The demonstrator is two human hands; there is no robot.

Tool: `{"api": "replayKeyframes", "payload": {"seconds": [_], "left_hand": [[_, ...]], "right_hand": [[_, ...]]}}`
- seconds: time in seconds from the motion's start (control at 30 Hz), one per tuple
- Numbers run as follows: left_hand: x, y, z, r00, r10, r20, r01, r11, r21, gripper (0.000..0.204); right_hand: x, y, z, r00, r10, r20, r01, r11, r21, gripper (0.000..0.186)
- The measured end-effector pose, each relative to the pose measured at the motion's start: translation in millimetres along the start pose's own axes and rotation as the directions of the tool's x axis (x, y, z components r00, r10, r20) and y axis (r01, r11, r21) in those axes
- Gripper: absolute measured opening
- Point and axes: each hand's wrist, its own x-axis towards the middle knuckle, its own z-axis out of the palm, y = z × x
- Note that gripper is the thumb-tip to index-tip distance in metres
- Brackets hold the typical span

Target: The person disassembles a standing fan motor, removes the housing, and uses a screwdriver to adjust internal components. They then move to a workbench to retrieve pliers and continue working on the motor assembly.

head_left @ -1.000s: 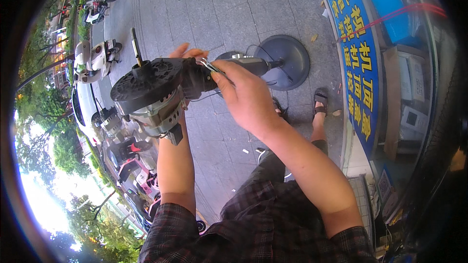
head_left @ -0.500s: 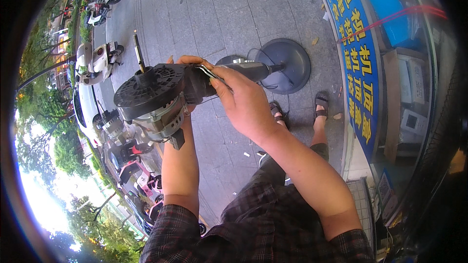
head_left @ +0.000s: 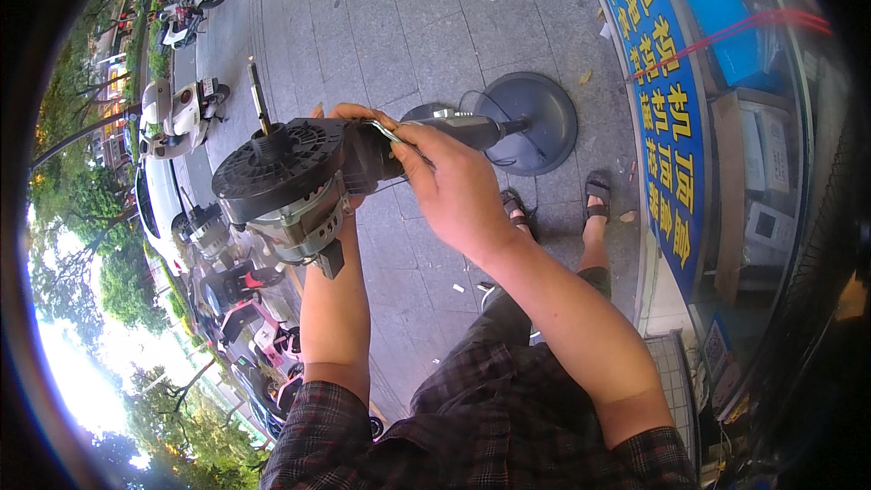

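Note:
A stand fan's bare motor (head_left: 304,222), with a round black slotted housing (head_left: 281,163) and a metal shaft (head_left: 258,95) sticking out, is up in front of me. My left hand (head_left: 348,216) grips it from behind and below; the motor hides most of those fingers. At the black neck behind the housing, my right hand (head_left: 456,180) is closed, thumb and fingers pinching a thin shiny metal piece (head_left: 385,132) whose exact kind I cannot make out. Beyond that hand, the fan's pole (head_left: 472,132) runs down to a round dark base (head_left: 543,147) on the pavement.
To the right stands a glass display case with a blue lettered panel (head_left: 667,127), boxes (head_left: 767,150) inside and a red cord (head_left: 726,34) across it. Scooters (head_left: 186,116) and a white car (head_left: 161,204) are parked at left. My sandalled feet (head_left: 598,198) are on grey paving.
My right fingers and the thin metal piece have shifted very slightly at the neck. The motor and my left arm stay practically where they were.

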Motion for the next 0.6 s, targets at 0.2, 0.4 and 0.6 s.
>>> {"api": "replayKeyframes", "payload": {"seconds": [0.2, 0.4, 0.6], "left_hand": [[1.3, -0.9, 0.0, 0.999, 0.002, 0.034, -0.002, 1.000, -0.011, 0.067], [0.5, -1.2, 1.0, 1.000, -0.009, 0.004, 0.009, 1.000, -0.016, 0.066], [1.2, -4.0, -2.8, 0.999, 0.016, 0.042, -0.013, 0.998, -0.060, 0.067]], "right_hand": [[0.0, 3.0, -0.2, 1.000, -0.008, -0.007, 0.008, 1.000, 0.005, 0.023], [-0.6, 2.0, -2.1, 0.998, -0.053, -0.019, 0.052, 0.998, -0.047, 0.023], [0.1, 4.6, -0.1, 0.984, -0.165, -0.066, 0.156, 0.979, -0.132, 0.020]]}}
